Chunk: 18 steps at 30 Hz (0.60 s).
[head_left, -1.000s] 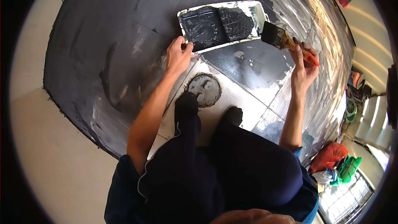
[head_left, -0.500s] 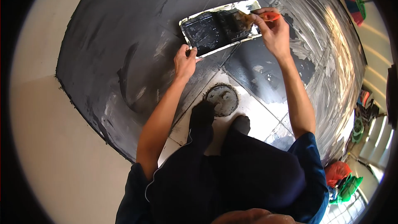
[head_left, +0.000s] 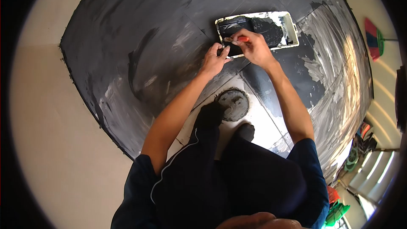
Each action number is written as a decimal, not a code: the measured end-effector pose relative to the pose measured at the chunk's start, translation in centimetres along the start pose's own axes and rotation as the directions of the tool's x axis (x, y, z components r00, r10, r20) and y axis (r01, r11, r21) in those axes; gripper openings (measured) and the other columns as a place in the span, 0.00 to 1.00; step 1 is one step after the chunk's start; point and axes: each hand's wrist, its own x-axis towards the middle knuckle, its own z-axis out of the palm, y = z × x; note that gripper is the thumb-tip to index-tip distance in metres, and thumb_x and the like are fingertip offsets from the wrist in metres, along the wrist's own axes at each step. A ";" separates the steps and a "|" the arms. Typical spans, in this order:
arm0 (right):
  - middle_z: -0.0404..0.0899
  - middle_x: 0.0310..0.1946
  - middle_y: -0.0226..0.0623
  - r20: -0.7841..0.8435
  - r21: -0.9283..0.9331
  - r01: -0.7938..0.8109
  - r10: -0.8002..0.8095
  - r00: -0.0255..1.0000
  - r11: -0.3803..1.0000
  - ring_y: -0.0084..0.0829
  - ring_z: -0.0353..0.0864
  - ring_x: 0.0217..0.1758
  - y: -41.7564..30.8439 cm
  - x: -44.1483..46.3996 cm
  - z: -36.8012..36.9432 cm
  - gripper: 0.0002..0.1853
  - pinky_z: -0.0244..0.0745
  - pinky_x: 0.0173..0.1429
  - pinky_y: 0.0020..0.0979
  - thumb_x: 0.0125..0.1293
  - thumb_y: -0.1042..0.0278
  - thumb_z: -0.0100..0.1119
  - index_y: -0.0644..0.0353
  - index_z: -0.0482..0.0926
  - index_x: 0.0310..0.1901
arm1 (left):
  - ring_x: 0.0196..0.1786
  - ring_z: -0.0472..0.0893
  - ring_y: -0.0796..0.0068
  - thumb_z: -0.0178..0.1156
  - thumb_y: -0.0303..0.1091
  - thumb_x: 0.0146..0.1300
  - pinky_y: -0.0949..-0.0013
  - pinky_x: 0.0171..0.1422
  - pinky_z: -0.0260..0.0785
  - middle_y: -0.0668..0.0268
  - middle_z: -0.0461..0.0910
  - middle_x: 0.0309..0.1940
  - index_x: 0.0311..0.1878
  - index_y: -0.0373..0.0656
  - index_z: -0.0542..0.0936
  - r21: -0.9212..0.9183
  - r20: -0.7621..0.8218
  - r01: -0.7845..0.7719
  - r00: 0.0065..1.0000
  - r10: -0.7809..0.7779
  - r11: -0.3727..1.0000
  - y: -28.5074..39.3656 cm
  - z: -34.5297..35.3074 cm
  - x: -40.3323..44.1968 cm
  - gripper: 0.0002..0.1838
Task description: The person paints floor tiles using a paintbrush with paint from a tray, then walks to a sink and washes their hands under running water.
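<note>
The brush [head_left: 243, 39] is held by its orange handle in the right hand [head_left: 253, 48]; the grip is closed, with the handle pinched between thumb and fingers. The brush is set over the nine o'clock end of the tray [head_left: 293, 29], where its bristles cannot be made out against the dark paint [head_left: 268, 29]. At the tray's eight o'clock corner, the rim is pinched by the left hand [head_left: 215, 60], its grip narrowed to a small gap between thumb and fingers. The two hands are held near each other. The tray is placed at one o'clock in the view, on a floor [head_left: 169, 29] largely coated in dark grey. Between six and seven o'clock from the tray, a round cover [head_left: 233, 105] is surrounded mostly by white tile [head_left: 265, 114].
</note>
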 end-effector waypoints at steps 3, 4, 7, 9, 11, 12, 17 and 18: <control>0.85 0.30 0.37 -0.116 0.082 -0.234 0.243 0.963 0.969 0.22 0.84 0.34 -1.2 -0.4 -2.6 0.07 0.78 0.40 0.28 0.67 0.74 0.68 0.64 0.79 0.43 | 0.56 0.80 0.60 0.47 0.49 0.80 0.58 0.66 0.80 0.56 0.71 0.55 0.57 0.32 0.70 -0.241 0.037 0.043 0.999 -0.035 0.970 0.6 -0.2 -1.1 0.24; 0.85 0.30 0.37 -0.154 0.129 -0.235 0.254 0.955 0.963 0.22 0.84 0.34 -0.2 -0.5 -2.6 0.08 0.78 0.40 0.28 0.67 0.73 0.68 0.65 0.79 0.43 | 0.59 0.80 0.56 0.45 0.51 0.81 0.56 0.69 0.78 0.54 0.70 0.58 0.59 0.31 0.69 -0.326 0.047 0.050 0.998 -0.037 0.944 1.2 -0.1 -1.6 0.27; 0.86 0.31 0.39 -0.166 0.052 -0.260 0.265 0.950 0.964 0.24 0.84 0.33 1.2 -0.1 -0.9 0.12 0.78 0.39 0.30 0.67 0.67 0.70 0.65 0.79 0.43 | 0.65 0.77 0.50 0.42 0.55 0.81 0.54 0.73 0.73 0.50 0.67 0.64 0.64 0.30 0.66 -0.359 0.026 0.091 0.996 -0.087 0.929 1.8 0.1 -2.3 0.32; 0.87 0.31 0.43 -0.161 -0.056 -0.265 0.253 0.954 0.963 0.29 0.85 0.30 1.0 1.1 -1.4 0.12 0.78 0.39 0.33 0.67 0.67 0.70 0.66 0.79 0.43 | 0.66 0.76 0.50 0.43 0.57 0.80 0.53 0.72 0.74 0.50 0.65 0.67 0.67 0.31 0.65 -0.365 0.049 0.122 0.992 -0.112 0.923 1.2 -0.3 -1.9 0.33; 0.87 0.31 0.45 -0.103 -0.261 -0.310 0.293 0.951 0.914 0.32 0.86 0.30 0.5 1.6 -3.0 0.11 0.78 0.39 0.34 0.67 0.67 0.69 0.66 0.79 0.43 | 0.67 0.75 0.50 0.43 0.58 0.79 0.53 0.71 0.74 0.50 0.64 0.69 0.69 0.32 0.65 -0.309 0.042 0.150 0.989 -0.144 0.939 1.0 -0.6 -3.0 0.35; 0.87 0.30 0.47 -0.159 -0.194 -0.232 0.202 0.966 0.953 0.34 0.86 0.28 0.6 1.3 -3.1 0.11 0.78 0.38 0.34 0.66 0.68 0.69 0.66 0.80 0.42 | 0.67 0.74 0.50 0.44 0.59 0.79 0.53 0.70 0.74 0.50 0.64 0.69 0.70 0.33 0.64 -0.247 0.026 0.150 0.989 -0.148 0.957 2.0 -0.6 -3.7 0.36; 0.84 0.28 0.42 -0.213 -0.246 -0.219 0.168 0.962 0.944 0.29 0.82 0.28 2.5 0.5 -3.8 0.12 0.77 0.40 0.31 0.66 0.66 0.70 0.65 0.78 0.41 | 0.67 0.75 0.51 0.44 0.60 0.79 0.55 0.67 0.76 0.53 0.65 0.70 0.70 0.34 0.65 -0.085 -0.004 0.133 0.991 -0.134 0.987 3.0 -4.5 -7.5 0.36; 0.83 0.30 0.40 -0.243 -0.301 -0.208 0.136 0.961 0.931 0.26 0.82 0.31 3.6 0.5 -4.5 0.13 0.77 0.41 0.31 0.66 0.65 0.70 0.65 0.78 0.40 | 0.66 0.77 0.53 0.46 0.58 0.79 0.57 0.66 0.76 0.53 0.67 0.69 0.70 0.34 0.66 -0.061 -0.047 0.129 0.990 -0.132 0.990 4.1 -5.4 -9.0 0.34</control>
